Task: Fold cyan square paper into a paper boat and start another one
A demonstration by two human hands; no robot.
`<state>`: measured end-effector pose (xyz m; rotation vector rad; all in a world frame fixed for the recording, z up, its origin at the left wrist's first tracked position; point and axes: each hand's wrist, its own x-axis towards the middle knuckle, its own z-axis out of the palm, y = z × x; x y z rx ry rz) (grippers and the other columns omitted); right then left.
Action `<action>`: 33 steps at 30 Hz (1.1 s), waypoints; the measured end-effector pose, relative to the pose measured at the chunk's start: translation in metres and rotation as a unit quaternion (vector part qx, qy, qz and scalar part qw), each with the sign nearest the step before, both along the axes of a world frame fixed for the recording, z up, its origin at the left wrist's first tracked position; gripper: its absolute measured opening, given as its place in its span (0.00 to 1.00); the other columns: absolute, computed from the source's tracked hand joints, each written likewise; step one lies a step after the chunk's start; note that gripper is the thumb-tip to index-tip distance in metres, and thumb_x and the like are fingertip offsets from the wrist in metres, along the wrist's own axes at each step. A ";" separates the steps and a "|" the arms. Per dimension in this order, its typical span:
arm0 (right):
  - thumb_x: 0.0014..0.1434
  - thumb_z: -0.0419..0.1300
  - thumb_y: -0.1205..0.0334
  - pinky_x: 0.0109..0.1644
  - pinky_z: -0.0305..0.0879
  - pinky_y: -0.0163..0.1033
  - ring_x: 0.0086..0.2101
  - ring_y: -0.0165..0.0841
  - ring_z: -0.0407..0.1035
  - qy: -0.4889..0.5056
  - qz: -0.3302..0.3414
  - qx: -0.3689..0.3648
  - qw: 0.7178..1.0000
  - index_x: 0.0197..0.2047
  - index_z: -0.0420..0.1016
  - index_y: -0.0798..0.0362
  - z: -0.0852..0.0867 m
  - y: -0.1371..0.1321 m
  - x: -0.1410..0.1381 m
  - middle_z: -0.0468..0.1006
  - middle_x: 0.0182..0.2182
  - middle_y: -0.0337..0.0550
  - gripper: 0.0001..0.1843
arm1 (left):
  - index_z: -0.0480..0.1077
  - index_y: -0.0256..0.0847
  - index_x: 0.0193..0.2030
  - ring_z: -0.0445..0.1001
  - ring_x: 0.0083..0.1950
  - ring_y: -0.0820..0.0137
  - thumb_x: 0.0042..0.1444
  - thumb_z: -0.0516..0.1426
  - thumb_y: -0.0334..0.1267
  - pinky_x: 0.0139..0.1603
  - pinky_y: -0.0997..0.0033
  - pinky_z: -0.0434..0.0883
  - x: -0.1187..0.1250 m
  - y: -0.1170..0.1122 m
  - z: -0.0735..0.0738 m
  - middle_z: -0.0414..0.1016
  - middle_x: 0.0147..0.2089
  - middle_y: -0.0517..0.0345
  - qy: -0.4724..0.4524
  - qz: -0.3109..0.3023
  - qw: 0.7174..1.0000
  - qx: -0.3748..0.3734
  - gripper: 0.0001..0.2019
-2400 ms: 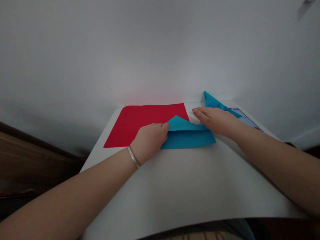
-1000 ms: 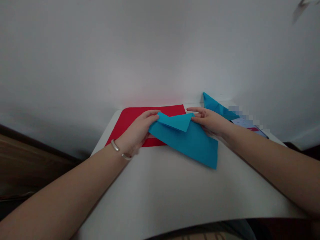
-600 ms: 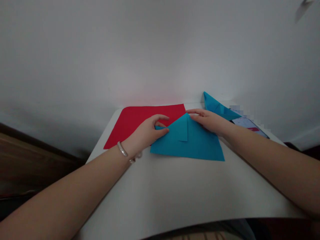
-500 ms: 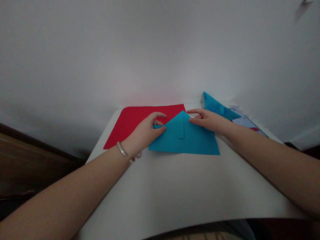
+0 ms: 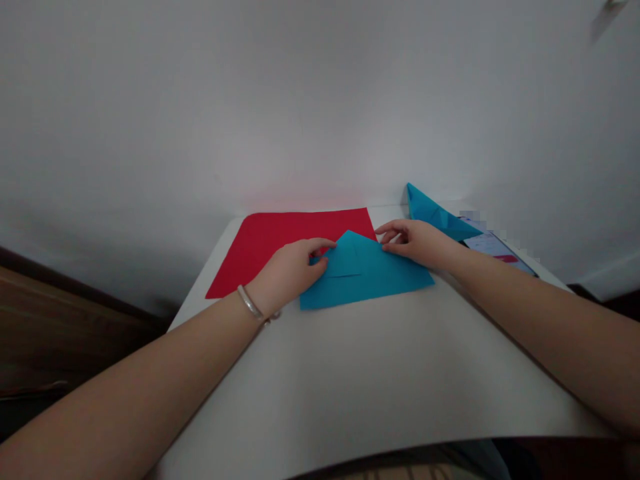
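A blue sheet of paper (image 5: 373, 285) lies on the table, folded so its far edge rises to a blunt peak. A folded flap shows on its left half. My left hand (image 5: 296, 268), with a silver bangle at the wrist, has thumb and fingers closed at the paper's upper left edge. Against the upper right edge, my right hand (image 5: 417, 241) has its thumb on the paper and its fingers curled in. Part of the paper's left side is hidden under my left hand.
A red sheet of paper (image 5: 270, 233) lies behind and left, partly covered. At the back right stands a folded blue paper shape (image 5: 434, 215), beside a lit screen (image 5: 493, 248). The white table (image 5: 350, 373) meets a wall (image 5: 320, 100) at the back.
The blue paper has turned slightly, its right corner moving away from me and its peak shifting left. The flap's edges lie differently. My left hand has moved a little; my right hand has barely moved.
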<state>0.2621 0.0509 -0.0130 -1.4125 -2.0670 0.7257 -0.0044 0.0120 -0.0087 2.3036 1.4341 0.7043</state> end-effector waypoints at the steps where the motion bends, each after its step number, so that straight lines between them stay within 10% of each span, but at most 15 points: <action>1: 0.51 0.63 0.64 0.39 0.68 0.43 0.34 0.36 0.73 -0.014 0.001 0.000 1.000 0.46 0.76 0.49 0.000 0.000 0.000 0.80 0.35 0.42 0.17 | 0.71 0.48 0.53 0.74 0.47 0.61 0.58 0.51 0.40 0.48 0.63 0.69 0.000 0.000 -0.001 0.76 0.49 0.57 0.007 -0.005 1.000 0.006 0.18; 18: 0.49 0.64 0.57 0.32 0.64 0.39 0.28 0.33 0.67 -0.123 0.024 0.034 0.991 0.39 0.81 0.45 0.005 -0.003 -0.002 0.78 0.35 0.42 0.12 | 0.71 0.41 0.54 0.70 0.45 0.63 0.61 0.51 0.40 0.45 0.64 0.68 0.002 -0.001 -0.001 0.70 0.44 0.49 0.151 -0.035 0.982 0.111 0.17; 25: 0.50 0.64 0.56 0.33 0.65 0.39 0.30 0.33 0.68 -0.141 0.021 0.035 0.989 0.42 0.80 0.44 0.005 -0.003 -0.001 0.77 0.35 0.42 0.14 | 0.69 0.48 0.58 0.65 0.56 0.54 0.53 0.57 0.58 0.56 0.52 0.61 0.004 -0.008 0.007 0.67 0.58 0.49 0.206 -0.170 0.950 0.162 0.28; 33: 0.51 0.63 0.56 0.39 0.65 0.41 0.37 0.38 0.69 -0.165 0.058 0.075 0.982 0.43 0.79 0.47 0.005 -0.003 -0.002 0.75 0.39 0.46 0.15 | 0.66 0.43 0.61 0.66 0.54 0.57 0.59 0.53 0.54 0.56 0.56 0.63 0.006 -0.011 0.008 0.69 0.56 0.48 0.222 -0.221 0.942 0.123 0.27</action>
